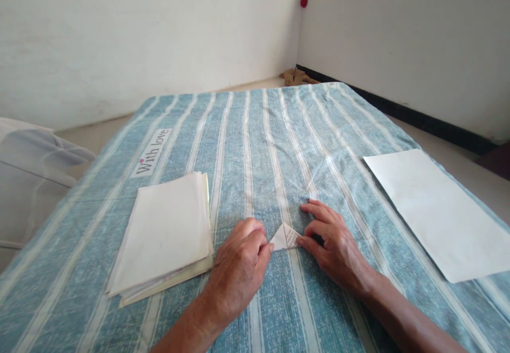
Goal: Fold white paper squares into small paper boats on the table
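A small piece of paper (285, 236), folded into a triangle with some print on its right half, lies on the striped cloth between my hands. My left hand (243, 257) is closed, its thumb and fingers pinching the triangle's left corner. At the right corner, the thumb and index finger of my right hand (332, 241) hold the paper, while the other fingers reach forward over the cloth. A stack of paper sheets (167, 230) lies to the left of my left hand. Off to the right rests a large white sheet (442, 209).
The blue and white striped cloth (255, 129) covers the whole surface and carries a "With love" print (151, 152). White fabric (35, 177) shows at the far left. Behind are pale walls, and a brown object (295, 76) lies on the floor in the corner.
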Demonstrator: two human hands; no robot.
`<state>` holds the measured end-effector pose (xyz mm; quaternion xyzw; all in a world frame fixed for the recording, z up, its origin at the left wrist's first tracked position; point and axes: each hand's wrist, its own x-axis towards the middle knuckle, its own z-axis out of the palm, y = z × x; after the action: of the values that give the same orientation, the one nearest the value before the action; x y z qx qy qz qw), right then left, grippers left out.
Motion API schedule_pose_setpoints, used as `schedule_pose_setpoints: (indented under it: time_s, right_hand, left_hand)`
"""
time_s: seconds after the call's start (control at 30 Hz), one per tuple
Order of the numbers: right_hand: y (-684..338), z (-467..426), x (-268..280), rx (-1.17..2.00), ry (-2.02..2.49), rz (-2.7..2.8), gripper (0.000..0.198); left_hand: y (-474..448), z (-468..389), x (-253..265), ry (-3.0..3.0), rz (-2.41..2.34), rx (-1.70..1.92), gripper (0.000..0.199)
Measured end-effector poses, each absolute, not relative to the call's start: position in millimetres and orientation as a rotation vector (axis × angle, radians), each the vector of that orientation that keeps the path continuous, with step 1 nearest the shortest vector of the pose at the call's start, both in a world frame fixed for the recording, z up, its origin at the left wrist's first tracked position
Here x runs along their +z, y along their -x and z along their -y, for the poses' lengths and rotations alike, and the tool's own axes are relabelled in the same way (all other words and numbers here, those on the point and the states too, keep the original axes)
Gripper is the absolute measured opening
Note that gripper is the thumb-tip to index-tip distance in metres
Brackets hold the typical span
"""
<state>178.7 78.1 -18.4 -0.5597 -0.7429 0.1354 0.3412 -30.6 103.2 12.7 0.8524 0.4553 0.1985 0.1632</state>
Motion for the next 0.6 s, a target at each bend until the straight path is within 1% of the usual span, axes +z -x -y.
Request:
schedule_pose_setpoints:
  time_s: [0.43,0.6]
  right_hand:
    - [-179.0,-78.8,-18.0,0.337,1.452,1.937,0.015]
    - [-178.9,-79.0,-16.6,0.342,1.464,1.934,0.016]
  left_hand:
    - [33.8,-104.8,13.4,-2.446,-1.281,0.583,0.018]
    - [34.0,-107.4,14.6,-2.397,-1.27,0.578,0.021]
